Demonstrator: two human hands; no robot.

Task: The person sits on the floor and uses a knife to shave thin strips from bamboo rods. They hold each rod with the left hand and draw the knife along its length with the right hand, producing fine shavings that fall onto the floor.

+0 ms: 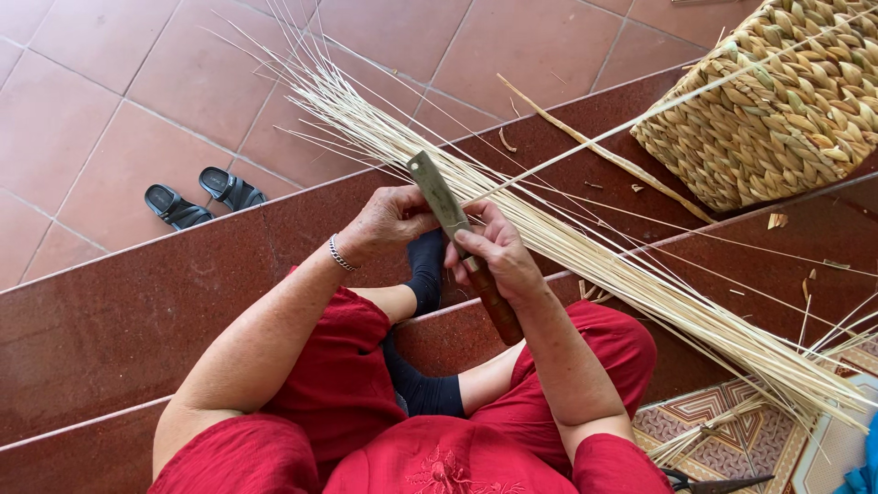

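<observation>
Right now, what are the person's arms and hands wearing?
Both arms are bare from short red sleeves down. The left hand has a thin silver chain bracelet at its wrist. The right hand shows no bracelet or watch. No gloves on either; no rings can be made out.

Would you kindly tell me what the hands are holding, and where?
The right hand grips a knife near its wooden handle; the left hand pinches a thin strip against the blade.

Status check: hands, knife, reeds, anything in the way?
Right hand grips knife by wooden handle. Left hand pinches reeds at blade. Basket off to the side, clear of hands.
</observation>
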